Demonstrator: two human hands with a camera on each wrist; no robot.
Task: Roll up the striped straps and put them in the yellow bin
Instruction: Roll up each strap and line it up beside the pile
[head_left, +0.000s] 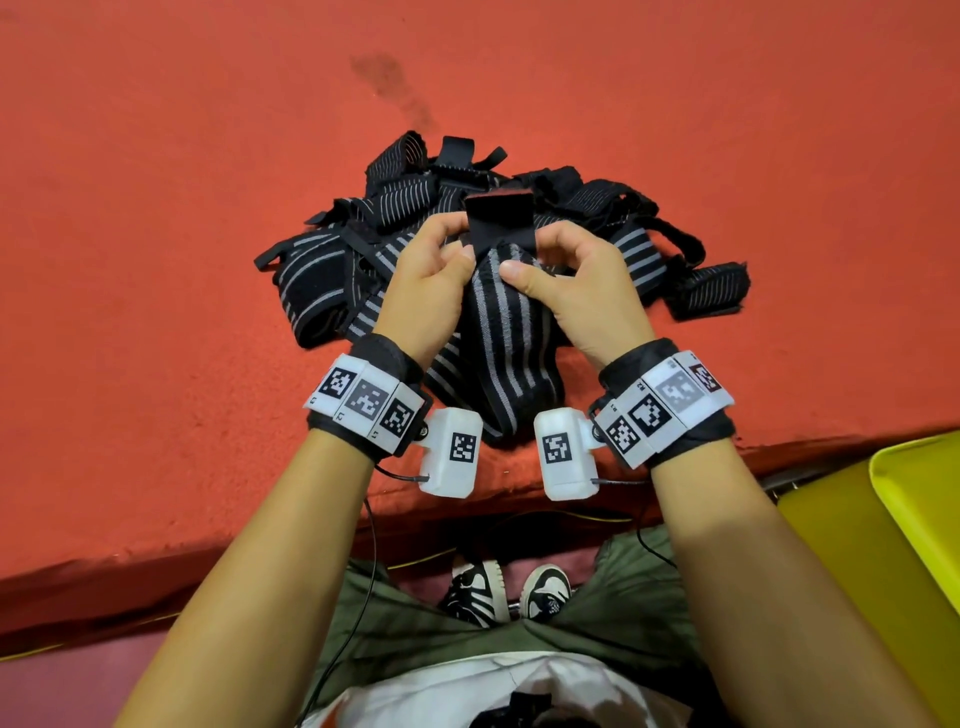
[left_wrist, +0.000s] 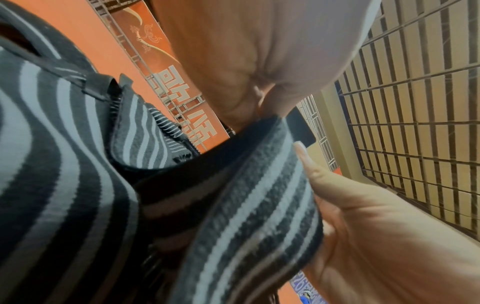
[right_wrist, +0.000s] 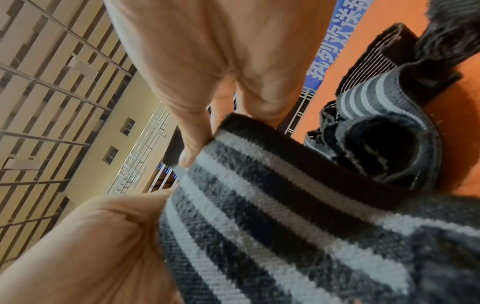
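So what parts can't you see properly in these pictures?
- Yellow bin: the head view's right edge cuts it off, so its inside is hidden.
- Striped strap: its lower end hangs behind the wrist cameras; whether rolling has begun is unclear.
- Pile of straps: they overlap, so no count is possible.
- Left hand and right hand: the fingertips are tucked behind the strap.

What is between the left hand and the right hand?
In the head view, a striped strap lies between the left hand and right hand; both pinch it near its black end.
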